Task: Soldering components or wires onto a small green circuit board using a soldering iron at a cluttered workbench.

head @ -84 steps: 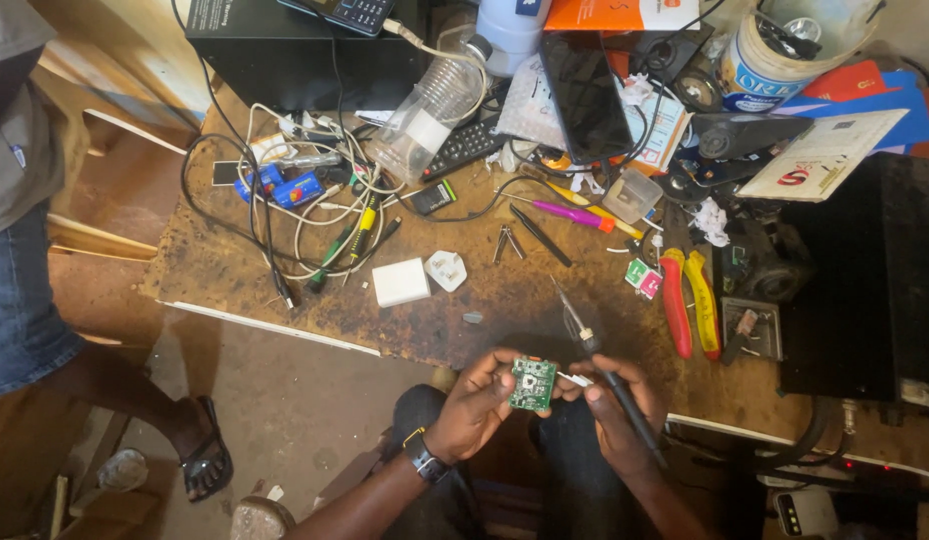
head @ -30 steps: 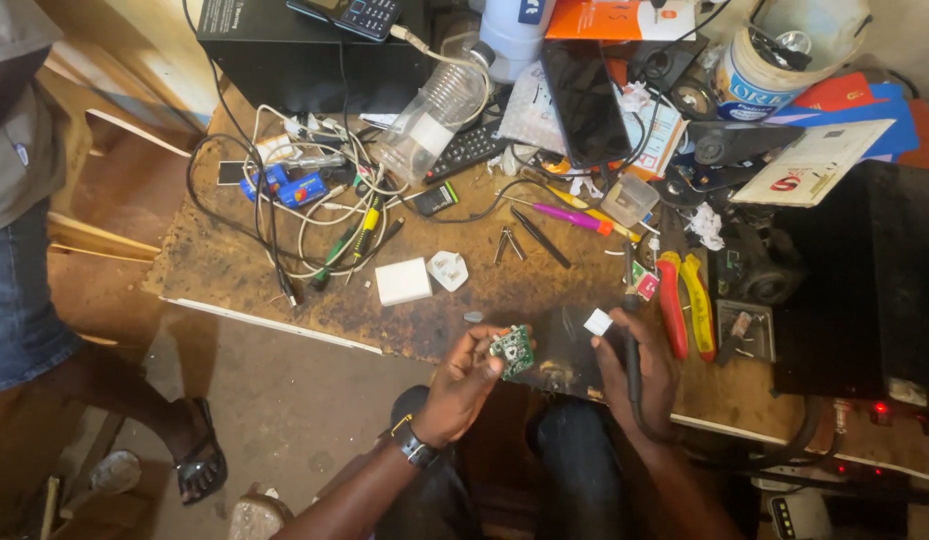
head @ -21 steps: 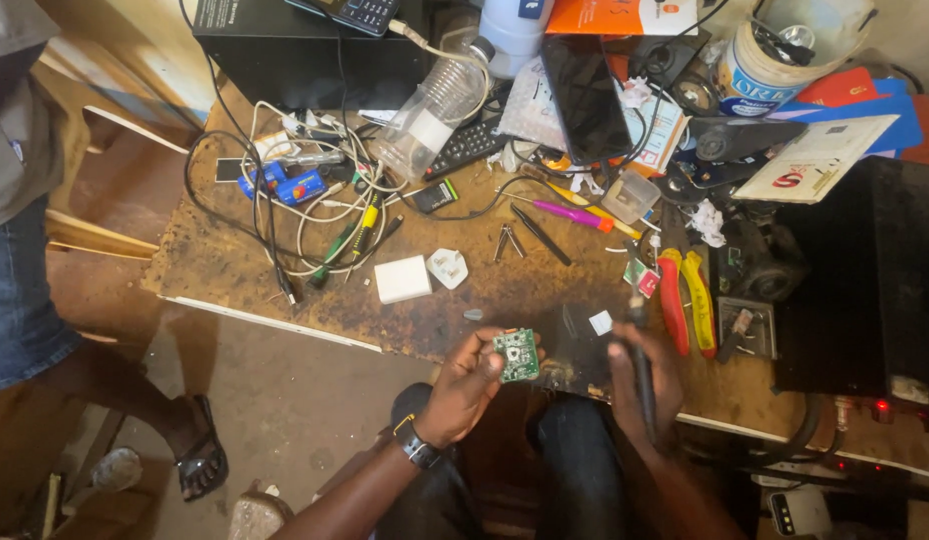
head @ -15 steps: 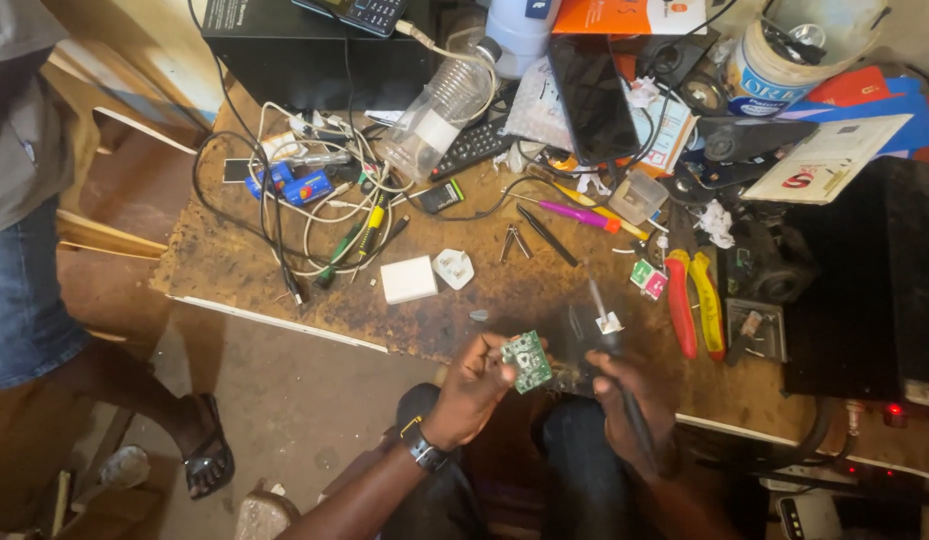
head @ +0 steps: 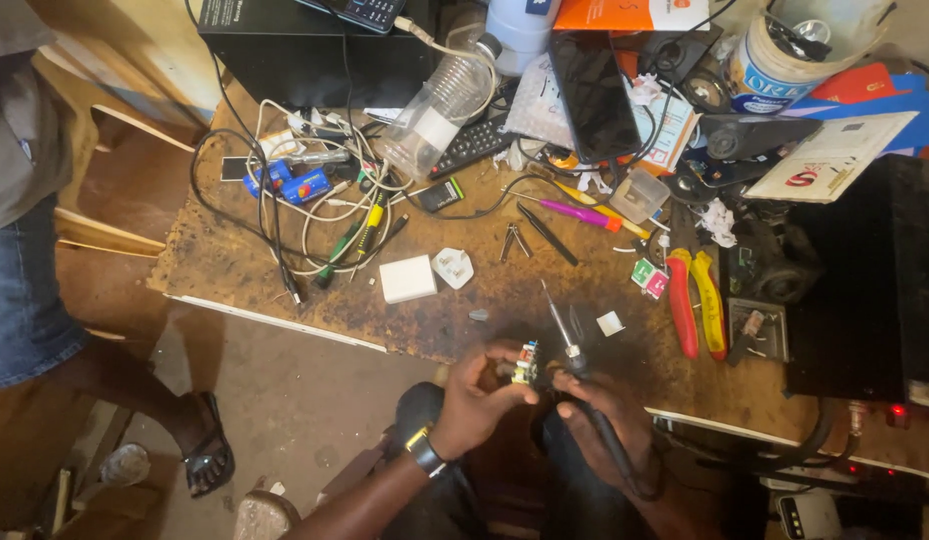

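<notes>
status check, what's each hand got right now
Left hand grip on small circuit board, edge-on. Right hand grips soldering iron, tip up beside board. Nothing between them.

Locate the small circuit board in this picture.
In the head view, the small circuit board sits low at centre, pinched in the left hand, beside the soldering iron in the right hand.

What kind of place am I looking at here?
Probably a small electronics repair bench. The left hand holds a small green circuit board, the right hand a black-handled soldering iron, and tangled cables cover the worn wooden table.
</notes>
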